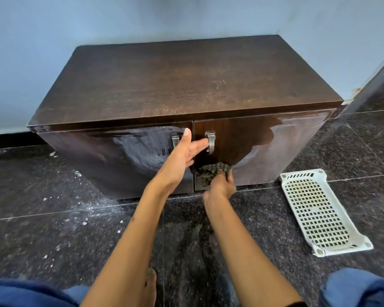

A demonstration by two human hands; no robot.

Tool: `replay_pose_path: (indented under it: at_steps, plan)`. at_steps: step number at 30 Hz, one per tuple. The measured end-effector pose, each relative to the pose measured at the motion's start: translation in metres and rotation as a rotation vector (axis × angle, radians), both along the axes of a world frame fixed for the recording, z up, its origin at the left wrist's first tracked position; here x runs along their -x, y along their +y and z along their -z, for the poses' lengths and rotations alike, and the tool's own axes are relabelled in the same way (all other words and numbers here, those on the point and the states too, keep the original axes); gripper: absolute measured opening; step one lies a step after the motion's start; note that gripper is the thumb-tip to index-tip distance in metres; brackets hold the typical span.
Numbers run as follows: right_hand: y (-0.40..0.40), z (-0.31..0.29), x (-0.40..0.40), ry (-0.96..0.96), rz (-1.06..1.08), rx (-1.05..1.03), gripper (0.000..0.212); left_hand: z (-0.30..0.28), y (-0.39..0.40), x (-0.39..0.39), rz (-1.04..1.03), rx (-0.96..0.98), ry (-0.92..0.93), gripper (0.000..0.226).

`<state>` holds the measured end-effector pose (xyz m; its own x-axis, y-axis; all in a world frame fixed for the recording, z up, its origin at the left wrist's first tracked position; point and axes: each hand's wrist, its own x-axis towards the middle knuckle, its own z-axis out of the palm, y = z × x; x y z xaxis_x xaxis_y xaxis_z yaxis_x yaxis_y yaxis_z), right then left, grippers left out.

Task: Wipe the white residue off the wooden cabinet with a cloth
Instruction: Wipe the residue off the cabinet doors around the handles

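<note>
A low dark wooden cabinet (186,80) stands against the blue wall, with two front doors and two metal handles. My left hand (184,151) lies flat across the gap between the doors, its fingertips touching the right door's handle (210,142). Lower down, my right hand (221,185) grips a dark checked cloth (213,170) and presses it against the right door near its left edge. The right door (275,147) looks wet and glossy. A whitish haze covers part of the left door (138,149).
A white perforated plastic tray (319,211) lies on the dark speckled stone floor to the right of the cabinet. White dust and small flecks are scattered on the floor at the left (80,209). My knees in blue fabric show at the bottom corners.
</note>
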<state>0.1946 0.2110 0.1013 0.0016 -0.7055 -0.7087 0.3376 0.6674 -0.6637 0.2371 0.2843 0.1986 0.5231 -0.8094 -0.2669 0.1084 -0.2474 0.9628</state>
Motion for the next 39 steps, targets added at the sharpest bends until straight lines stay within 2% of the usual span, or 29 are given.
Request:
replay_pose_path:
  at_steps: [3,7,11,15,20,27,32,34,39]
  plan:
    - [-0.014,-0.007,0.001,-0.035,0.062,-0.038,0.042,-0.001,-0.001,0.002,0.0,0.0,-0.002,0.07]
    - [0.009,-0.018,-0.011,-0.083,-0.027,-0.007,0.046,-0.001,-0.003,0.004,-0.019,0.01,0.0,0.069]
    - [0.014,-0.01,-0.013,-0.021,-0.079,0.041,0.045,0.001,-0.002,0.003,-0.001,0.004,0.001,0.069]
    - [-0.001,-0.008,-0.005,0.059,-0.074,-0.004,0.045,0.003,-0.002,0.006,0.024,-0.004,-0.014,0.069]
    - [0.001,-0.02,-0.007,-0.021,-0.115,-0.048,0.047,0.004,-0.001,0.006,0.031,0.0,-0.021,0.068]
    - [-0.005,-0.007,0.002,-0.006,-0.156,-0.104,0.039,0.005,0.0,0.007,0.02,-0.001,-0.01,0.068]
    - [0.0,-0.005,-0.002,0.075,-0.076,0.092,0.046,0.003,0.0,0.009,0.037,0.001,-0.015,0.067]
    - [0.008,-0.002,-0.006,0.097,-0.111,0.142,0.048,0.003,0.0,0.007,0.029,0.003,-0.005,0.068]
    - [0.009,0.005,0.0,0.007,-0.237,-0.026,0.041,0.005,0.0,0.005,0.007,0.004,0.016,0.069]
